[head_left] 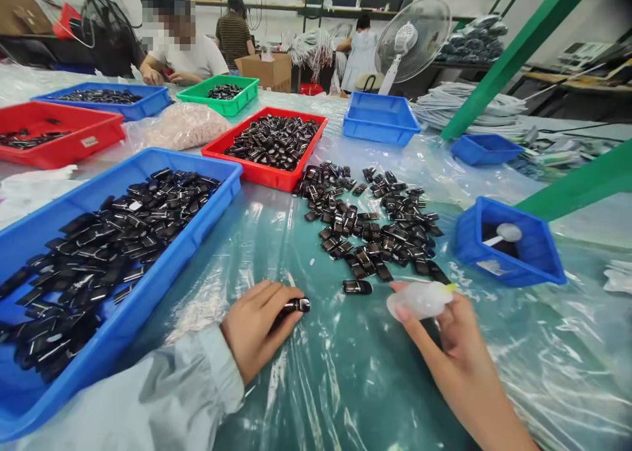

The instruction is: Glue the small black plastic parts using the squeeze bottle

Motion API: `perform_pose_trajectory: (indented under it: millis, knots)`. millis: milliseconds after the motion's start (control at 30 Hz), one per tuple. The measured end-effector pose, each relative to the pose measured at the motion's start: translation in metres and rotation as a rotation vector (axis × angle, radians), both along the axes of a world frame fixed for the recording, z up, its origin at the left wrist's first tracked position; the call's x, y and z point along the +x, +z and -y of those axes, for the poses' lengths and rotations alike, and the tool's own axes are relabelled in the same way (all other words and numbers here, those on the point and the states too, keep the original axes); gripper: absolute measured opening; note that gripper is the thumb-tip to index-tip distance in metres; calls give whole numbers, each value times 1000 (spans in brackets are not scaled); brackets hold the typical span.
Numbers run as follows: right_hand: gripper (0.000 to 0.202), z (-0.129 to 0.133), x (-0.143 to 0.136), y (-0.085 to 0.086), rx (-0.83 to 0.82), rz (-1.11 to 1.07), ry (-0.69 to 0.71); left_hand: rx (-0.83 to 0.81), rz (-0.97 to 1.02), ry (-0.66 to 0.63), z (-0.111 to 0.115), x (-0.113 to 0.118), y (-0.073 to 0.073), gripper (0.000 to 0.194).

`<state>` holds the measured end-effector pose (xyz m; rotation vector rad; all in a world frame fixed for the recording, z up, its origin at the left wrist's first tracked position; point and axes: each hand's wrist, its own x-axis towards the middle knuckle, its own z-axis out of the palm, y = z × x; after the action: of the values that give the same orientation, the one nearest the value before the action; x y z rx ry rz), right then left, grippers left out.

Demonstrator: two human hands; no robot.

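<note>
Between the thumb and fingers of my left hand (257, 326) is a small glossy black plastic part (299, 305), held low over the plastic-covered table (316, 385). My right hand (457, 339) is closed around a small white squeeze bottle (419, 299) with a yellowish tip, which lies sideways in the grip. A single black part (357, 287) rests on the table between the two hands. Beyond it spreads a loose pile of similar black parts (385, 224). On the left, a large blue tray (182, 243) holds many more of them.
A red tray (264, 179) full of black parts stands behind the pile. To the right is a blue bin (508, 266) with a white spoon (508, 232) inside. Green posts (518, 56) slant across the right side. A co-worker (190, 59) sits across the table.
</note>
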<state>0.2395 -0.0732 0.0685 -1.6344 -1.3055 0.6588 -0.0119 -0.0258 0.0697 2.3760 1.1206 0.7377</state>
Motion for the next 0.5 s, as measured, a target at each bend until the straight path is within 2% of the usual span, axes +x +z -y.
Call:
perform_pose_trajectory:
  millis: [233, 400, 500]
  knots:
    - [29, -9, -4, 7, -3, -32, 62, 2, -86, -9, 0, 1, 1, 17]
    - [31, -14, -7, 6, 7, -42, 108, -23, -15, 34, 2, 2, 3, 13]
    - [29, -15, -6, 4, -18, -30, 131, -37, 38, -4, 2, 2, 3, 15]
